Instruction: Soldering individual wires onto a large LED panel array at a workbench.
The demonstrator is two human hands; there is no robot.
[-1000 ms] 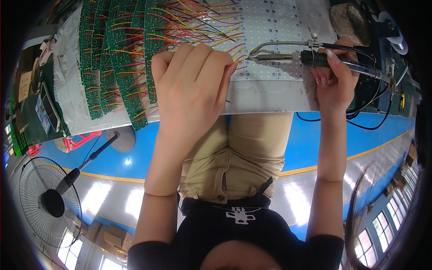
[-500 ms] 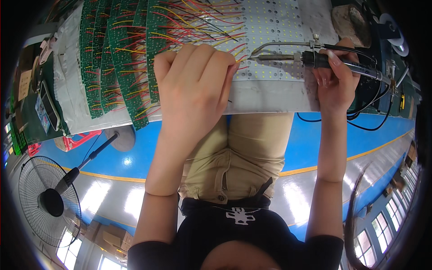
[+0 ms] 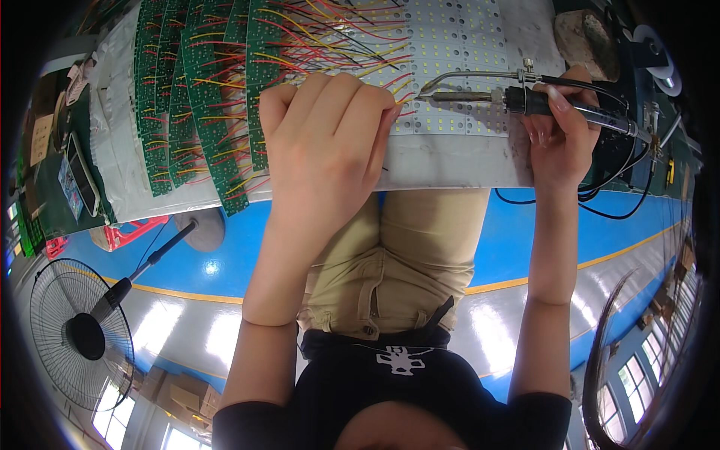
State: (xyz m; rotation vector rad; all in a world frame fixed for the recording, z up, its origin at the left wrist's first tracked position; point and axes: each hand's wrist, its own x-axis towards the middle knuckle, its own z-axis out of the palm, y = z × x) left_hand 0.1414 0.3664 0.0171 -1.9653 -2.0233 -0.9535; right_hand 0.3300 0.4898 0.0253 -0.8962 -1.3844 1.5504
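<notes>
In my right hand (image 3: 561, 139) is a soldering iron (image 3: 555, 107), gripped around its black handle. A curved metal solder-feed tube (image 3: 480, 73) is clamped to the iron, and its end meets the iron's tip over a white LED board (image 3: 457, 45). My left hand (image 3: 326, 142) is closed in a pinch just left of the tip. Short red and yellow wires (image 3: 403, 100) stick out past its fingertips onto the board; the pinched part is mostly hidden by the hand. More red, yellow and black wires (image 3: 330, 56) run from green circuit boards (image 3: 202, 97) on the left.
A solder spool (image 3: 654, 49) and a worn brownish block (image 3: 586, 41) stand at the right. Black cables (image 3: 626, 161) hang by the table edge. A phone (image 3: 82, 176) lies at the far left. Below, on the floor, is a standing fan (image 3: 84, 336).
Almost nothing differs. The iron's tip and the left hand have shifted very slightly to the right; both hands keep their grip.
</notes>
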